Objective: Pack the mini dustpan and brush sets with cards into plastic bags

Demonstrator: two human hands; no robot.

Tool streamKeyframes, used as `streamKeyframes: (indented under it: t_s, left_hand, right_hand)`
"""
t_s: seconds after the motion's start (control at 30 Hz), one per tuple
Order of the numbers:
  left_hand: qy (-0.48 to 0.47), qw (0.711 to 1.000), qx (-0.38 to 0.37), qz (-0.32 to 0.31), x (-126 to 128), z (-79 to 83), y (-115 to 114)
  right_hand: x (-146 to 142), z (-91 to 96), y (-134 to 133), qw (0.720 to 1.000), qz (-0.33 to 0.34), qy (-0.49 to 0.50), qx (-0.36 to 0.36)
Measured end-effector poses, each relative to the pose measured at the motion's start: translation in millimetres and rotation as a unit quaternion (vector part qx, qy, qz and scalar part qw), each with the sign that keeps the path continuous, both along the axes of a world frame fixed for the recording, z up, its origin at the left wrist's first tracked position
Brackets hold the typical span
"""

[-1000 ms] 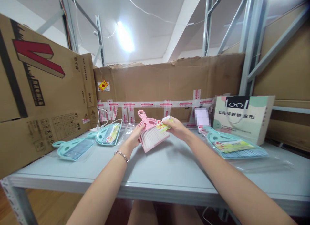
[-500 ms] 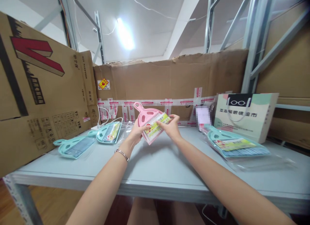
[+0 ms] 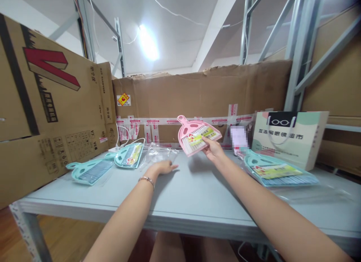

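A pink dustpan [image 3: 184, 131] with a brush and a yellow-green label is held up over the table by my right hand [image 3: 213, 149], thumb on the front and fingers behind. My left hand [image 3: 164, 167] is off the dustpan, low over the table, thumb stretched out and nothing in it. Just behind my left hand lies a crumpled clear plastic bag [image 3: 158, 152]. To the left are two turquoise dustpan sets, one nearer [image 3: 91, 171] and one farther back [image 3: 128, 155]. A third turquoise dustpan set [image 3: 278, 172] lies at the right on clear plastic.
A large cardboard box [image 3: 64, 104] stands at the left, and a cardboard panel [image 3: 180, 94] runs along the back. On the right are a paper bag [image 3: 287, 141], a phone-like object [image 3: 239, 138] and a metal rack post [image 3: 301, 55]. White cables [image 3: 124, 132] lie at the back left.
My left hand has let go of the pink dustpan and dropped toward the table. My right hand has moved the dustpan to the right and turned it. The view has shifted slightly.
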State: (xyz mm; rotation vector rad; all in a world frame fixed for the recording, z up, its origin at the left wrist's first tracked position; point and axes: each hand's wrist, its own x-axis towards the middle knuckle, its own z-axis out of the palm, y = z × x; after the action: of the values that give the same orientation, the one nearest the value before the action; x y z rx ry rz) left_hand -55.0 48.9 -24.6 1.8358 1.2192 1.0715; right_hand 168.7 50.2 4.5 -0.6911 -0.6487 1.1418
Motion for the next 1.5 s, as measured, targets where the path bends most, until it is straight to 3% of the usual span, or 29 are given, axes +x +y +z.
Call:
streamKeyframes:
  t_s: [0.07, 0.13, 0.3, 0.47, 0.6, 0.7, 0.8, 0.97, 1.27, 1.4, 1.5]
  left_hand:
    - [0.141, 0.989, -0.038, -0.02, -2.6, -0.6, -2.2]
    - [0.219, 0.975, -0.033, -0.018, -3.6, 5.2, -6.9]
    - [0.199, 0.974, 0.09, 0.052, -2.3, 14.4, -14.8]
    - [0.255, 0.964, 0.064, 0.032, -2.9, 10.8, -13.5]
    - [0.245, 0.958, 0.088, 0.116, -7.3, 18.5, -12.0]
    - [0.227, 0.944, 0.112, 0.21, -12.7, 24.4, -11.9]
    - [0.197, 0.938, 0.107, 0.263, -16.5, 25.0, -11.2]
    - [0.081, 0.958, 0.138, 0.237, -12.9, 22.1, -10.3]
    - [0.145, 0.94, 0.259, 0.165, 6.2, 30.9, -23.6]
    - [0.102, 0.943, 0.277, 0.156, 7.0, 35.3, -28.3]
    - [0.103, 0.938, 0.293, 0.151, 8.9, 36.3, -30.9]
  right_hand:
    - [9.8, -0.1, 5.2, 1.0, -0.015, -0.006, 0.015]
    - [15.2, -0.6, 8.2, 0.999, -0.023, -0.014, 0.023]
    - [14.5, 0.1, 6.4, 1.0, -0.011, -0.016, 0.003]
    - [9.1, 6.2, -1.5, 0.999, 0.015, -0.014, -0.03]
    - [16.6, 15.7, -13.4, 0.99, 0.106, -0.086, -0.04]
    - [29.2, 23.4, -25.2, 0.959, 0.215, -0.184, -0.027]
    - [39.3, 26.3, -31.8, 0.925, 0.265, -0.272, -0.031]
    - [32.6, 19.1, -27.1, 0.919, 0.216, -0.326, -0.059]
    - [-25.3, 0.7, -24.8, 0.973, 0.129, -0.181, -0.06]
    - [-30.8, -2.9, -19.2, 0.991, 0.091, -0.083, -0.048]
    - [-28.3, -4.5, -17.6, 0.991, 0.104, -0.074, -0.028]
